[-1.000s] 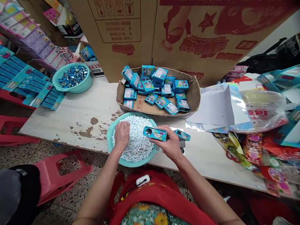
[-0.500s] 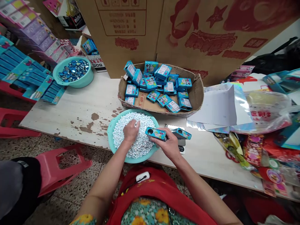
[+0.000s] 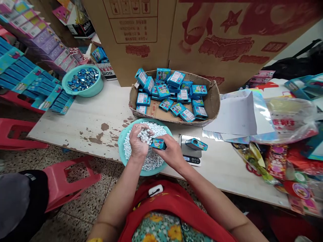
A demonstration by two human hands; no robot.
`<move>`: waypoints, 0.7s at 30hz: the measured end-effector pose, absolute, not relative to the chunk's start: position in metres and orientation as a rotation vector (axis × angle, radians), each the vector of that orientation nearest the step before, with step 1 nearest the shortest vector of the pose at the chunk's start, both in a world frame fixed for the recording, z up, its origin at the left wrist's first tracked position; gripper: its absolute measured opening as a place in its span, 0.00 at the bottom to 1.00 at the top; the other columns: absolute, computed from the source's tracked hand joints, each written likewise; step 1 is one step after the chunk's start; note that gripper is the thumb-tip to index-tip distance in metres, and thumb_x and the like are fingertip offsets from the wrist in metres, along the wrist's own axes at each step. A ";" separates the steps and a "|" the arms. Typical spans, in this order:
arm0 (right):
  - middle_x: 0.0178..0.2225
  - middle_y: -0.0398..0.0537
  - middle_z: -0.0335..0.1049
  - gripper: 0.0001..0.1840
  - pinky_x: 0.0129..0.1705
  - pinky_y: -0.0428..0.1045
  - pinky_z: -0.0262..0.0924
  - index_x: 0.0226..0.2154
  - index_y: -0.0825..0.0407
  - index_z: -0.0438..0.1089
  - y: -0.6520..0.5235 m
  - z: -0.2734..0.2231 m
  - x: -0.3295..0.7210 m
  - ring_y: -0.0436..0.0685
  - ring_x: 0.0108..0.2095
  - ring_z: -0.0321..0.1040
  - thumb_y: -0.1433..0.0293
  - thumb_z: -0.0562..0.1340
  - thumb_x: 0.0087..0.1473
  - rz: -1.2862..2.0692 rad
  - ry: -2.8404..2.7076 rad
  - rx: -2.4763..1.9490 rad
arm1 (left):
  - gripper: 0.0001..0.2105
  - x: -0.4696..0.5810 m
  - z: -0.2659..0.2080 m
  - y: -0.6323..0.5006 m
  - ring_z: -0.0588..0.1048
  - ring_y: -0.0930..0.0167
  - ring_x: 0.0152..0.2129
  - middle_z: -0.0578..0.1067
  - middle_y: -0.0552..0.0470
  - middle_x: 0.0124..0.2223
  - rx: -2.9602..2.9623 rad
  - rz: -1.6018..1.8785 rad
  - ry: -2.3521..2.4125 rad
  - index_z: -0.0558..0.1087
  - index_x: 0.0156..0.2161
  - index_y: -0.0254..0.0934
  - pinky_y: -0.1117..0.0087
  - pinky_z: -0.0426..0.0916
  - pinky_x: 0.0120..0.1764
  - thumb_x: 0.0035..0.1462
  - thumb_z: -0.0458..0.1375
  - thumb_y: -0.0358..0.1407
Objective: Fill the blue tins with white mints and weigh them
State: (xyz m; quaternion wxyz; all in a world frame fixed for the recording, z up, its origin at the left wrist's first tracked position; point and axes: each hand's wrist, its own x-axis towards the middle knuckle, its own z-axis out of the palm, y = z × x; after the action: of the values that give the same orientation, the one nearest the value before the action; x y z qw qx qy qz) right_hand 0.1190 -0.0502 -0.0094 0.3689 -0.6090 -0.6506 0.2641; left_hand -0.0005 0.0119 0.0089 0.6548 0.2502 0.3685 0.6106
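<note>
Cupped palm up, my left hand (image 3: 138,143) holds a heap of small white candies (image 3: 145,135) over the turquoise basin (image 3: 121,148), which is full of the same candies. My right hand (image 3: 171,149) grips a small blue candy box (image 3: 158,143), its end tilted against the heap in my left palm. Just right of my right hand, a digital kitchen scale (image 3: 192,160) lies on the table with another blue box (image 3: 196,144) on its plate. The round hole in that box's end shows.
Behind the basin, a cut-down cardboard tray (image 3: 174,121) holds several blue boxes. A second basin (image 3: 85,92) with shiny blue pieces stands at the left. Large cartons (image 3: 141,64) wall off the back. Plastic bags (image 3: 292,117) and wrappers crowd the right, and pink stools (image 3: 68,183) stand at lower left.
My left hand has turned from reaching down into the candies to palm up with a handful. My right hand has brought its box left to meet it, uncovering more of the scale.
</note>
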 end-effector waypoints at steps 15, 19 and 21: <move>0.38 0.49 0.70 0.18 0.42 0.53 0.62 0.41 0.51 0.69 -0.040 -0.010 0.125 0.61 0.41 0.67 0.70 0.69 0.45 0.680 -1.644 -1.525 | 0.13 0.019 0.013 0.023 0.66 0.78 0.17 0.65 0.58 0.20 0.716 1.359 1.103 0.64 0.25 0.35 0.76 0.63 0.26 0.53 0.59 0.41; 0.38 0.48 0.71 0.18 0.42 0.53 0.62 0.41 0.51 0.69 -0.042 -0.002 0.129 0.60 0.40 0.67 0.71 0.69 0.45 0.736 -1.600 -1.471 | 0.14 0.024 0.021 0.023 0.65 0.78 0.16 0.63 0.59 0.18 0.754 1.347 1.118 0.63 0.25 0.36 0.76 0.63 0.25 0.54 0.58 0.42; 0.37 0.47 0.70 0.17 0.42 0.52 0.62 0.41 0.50 0.70 -0.043 0.002 0.131 0.59 0.40 0.67 0.70 0.69 0.46 0.745 -1.555 -1.449 | 0.13 0.028 0.025 0.023 0.65 0.78 0.16 0.63 0.59 0.18 0.763 1.365 1.114 0.64 0.27 0.36 0.76 0.63 0.25 0.55 0.58 0.43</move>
State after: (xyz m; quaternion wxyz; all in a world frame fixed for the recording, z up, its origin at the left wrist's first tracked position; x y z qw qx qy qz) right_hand 0.1312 -0.0431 0.0019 0.4302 -0.5808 -0.6233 0.2984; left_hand 0.0276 0.0225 0.0250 0.5736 0.3257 0.4751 0.5824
